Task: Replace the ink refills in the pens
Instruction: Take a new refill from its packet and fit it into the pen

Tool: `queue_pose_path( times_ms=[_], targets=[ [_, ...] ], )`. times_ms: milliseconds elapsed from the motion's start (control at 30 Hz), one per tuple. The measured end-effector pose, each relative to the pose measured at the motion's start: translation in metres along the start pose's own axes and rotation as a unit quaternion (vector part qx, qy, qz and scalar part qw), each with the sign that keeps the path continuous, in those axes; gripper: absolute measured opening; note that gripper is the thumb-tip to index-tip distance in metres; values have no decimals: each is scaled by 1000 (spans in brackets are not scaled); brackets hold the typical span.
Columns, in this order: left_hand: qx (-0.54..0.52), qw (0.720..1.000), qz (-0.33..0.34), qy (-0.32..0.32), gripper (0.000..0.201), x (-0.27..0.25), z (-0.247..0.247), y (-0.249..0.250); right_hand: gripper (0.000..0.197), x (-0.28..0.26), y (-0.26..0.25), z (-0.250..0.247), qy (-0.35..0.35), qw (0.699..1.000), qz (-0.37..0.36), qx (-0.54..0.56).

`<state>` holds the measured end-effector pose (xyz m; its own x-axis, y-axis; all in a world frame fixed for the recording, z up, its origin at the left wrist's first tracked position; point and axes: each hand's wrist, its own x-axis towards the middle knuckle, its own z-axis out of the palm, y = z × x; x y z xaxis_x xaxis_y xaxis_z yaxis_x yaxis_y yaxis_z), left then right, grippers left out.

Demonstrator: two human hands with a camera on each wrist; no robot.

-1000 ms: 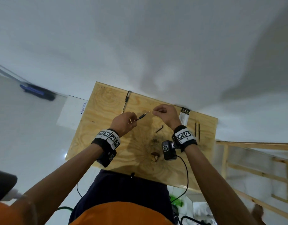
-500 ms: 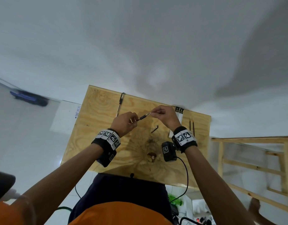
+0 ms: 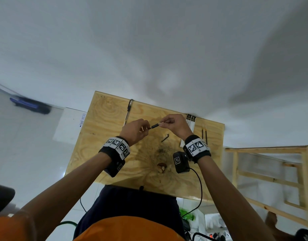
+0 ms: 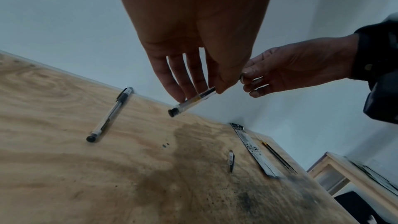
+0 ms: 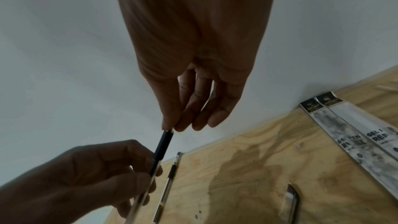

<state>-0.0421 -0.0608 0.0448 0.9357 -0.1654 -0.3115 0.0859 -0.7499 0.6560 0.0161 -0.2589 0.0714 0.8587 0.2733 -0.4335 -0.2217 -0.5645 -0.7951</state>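
Note:
Above the plywood table (image 3: 101, 136) my left hand (image 3: 144, 128) grips a clear pen barrel (image 4: 193, 101) with a black end plug. The pen's black grip section (image 5: 163, 144) points toward my right hand (image 3: 162, 123), whose fingertips (image 5: 172, 125) pinch the tip end of this pen (image 3: 154, 126). A second, whole pen (image 3: 129, 110) lies at the table's far edge. A loose pen cap (image 3: 165, 137) lies under my hands. Two gel refill packets (image 3: 189, 129) and two loose refills (image 3: 204, 134) lie to the right.
The table stands against a white wall. There is a dark stain (image 3: 160, 150) and a knot hole (image 3: 161, 166) near the table's middle. A wooden frame (image 3: 271, 171) stands to the right of the table. A cable (image 3: 200, 188) hangs from my right wrist.
Both hands keep hold of the pen above the table. My right fingertips have moved closer along the tip toward the black grip section. The head view has shifted slightly.

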Motion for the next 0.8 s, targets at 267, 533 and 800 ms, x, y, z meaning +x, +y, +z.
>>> queue_pose_path(
  times_ms=[267,533,800],
  targets=[
    [33,999,33,21,12,0,-4,2,32,-6,-5,1,8,996,11,-83],
    [30,999,32,13,12,2,-6,2,6,-8,-5,-9,-13,999,-18,-29],
    [28,999,34,13,13,-1,-6,4,28,-11,-10,-4,-5,994,7,-110]
  ],
)
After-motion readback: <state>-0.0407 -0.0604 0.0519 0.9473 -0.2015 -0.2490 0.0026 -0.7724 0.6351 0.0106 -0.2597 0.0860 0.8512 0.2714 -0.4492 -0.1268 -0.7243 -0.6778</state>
